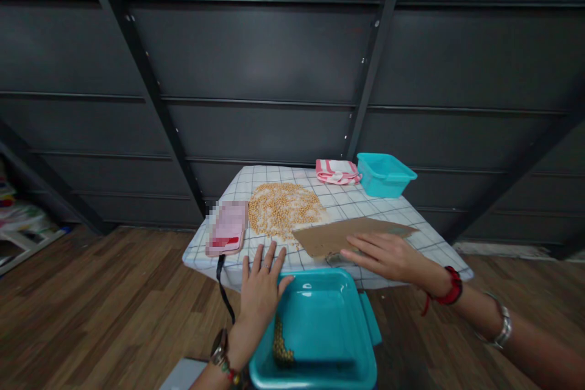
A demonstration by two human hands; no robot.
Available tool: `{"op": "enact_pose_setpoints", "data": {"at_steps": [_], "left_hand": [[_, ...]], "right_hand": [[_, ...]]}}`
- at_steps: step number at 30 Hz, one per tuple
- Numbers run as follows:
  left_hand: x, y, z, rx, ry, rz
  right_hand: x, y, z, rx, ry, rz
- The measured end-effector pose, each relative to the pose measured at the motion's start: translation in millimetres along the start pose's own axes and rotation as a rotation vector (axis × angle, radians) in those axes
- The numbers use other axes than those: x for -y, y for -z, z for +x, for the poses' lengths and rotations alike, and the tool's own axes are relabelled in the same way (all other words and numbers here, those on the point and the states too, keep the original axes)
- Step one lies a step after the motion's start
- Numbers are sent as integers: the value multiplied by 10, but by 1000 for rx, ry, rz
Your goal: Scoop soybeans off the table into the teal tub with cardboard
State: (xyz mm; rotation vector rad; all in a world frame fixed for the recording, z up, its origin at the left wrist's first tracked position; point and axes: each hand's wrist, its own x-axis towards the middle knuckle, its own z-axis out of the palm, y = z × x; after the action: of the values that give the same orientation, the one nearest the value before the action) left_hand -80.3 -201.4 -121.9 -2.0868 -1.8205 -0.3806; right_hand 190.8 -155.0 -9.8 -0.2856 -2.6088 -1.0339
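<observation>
My left hand point(262, 292) is open, fingers spread, at the left rim of a teal plastic container point(322, 311) by the table's front edge. A small heap of greenish-brown beans point(282, 344) lies along that container's left side. With its fingers stretched out, my right hand point(388, 254) lies flat over a piece of brown cardboard point(329, 236); whether the thumb goes beneath it is hidden. Just beyond the cardboard's left end, yellow soybean-like beans point(286, 207) mixed with fine white grains are spread on the checked cloth point(350, 204).
A pink phone-like thing point(231, 225), partly blurred, lies at the table's left, with a black strap point(223, 292) hanging down. At the back right are a folded pink-and-white cloth point(337, 170) and a smaller teal basket point(384, 175). A dark panelled wall point(256, 49) rises behind.
</observation>
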Motion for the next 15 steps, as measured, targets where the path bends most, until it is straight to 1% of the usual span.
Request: {"op": "enact_pose_setpoints", "data": {"at_steps": [3, 6, 11, 15], "left_hand": [[0, 3, 0, -1, -1, 3], [-7, 13, 5, 2, -1, 16], [-14, 21, 11, 5, -8, 29], [-6, 13, 7, 12, -1, 30]], "right_hand": [[73, 81, -41, 3, 12, 46], [65, 110, -46, -10, 16, 49], [-78, 34, 20, -68, -51, -38], [-98, -5, 63, -53, -53, -34]]}}
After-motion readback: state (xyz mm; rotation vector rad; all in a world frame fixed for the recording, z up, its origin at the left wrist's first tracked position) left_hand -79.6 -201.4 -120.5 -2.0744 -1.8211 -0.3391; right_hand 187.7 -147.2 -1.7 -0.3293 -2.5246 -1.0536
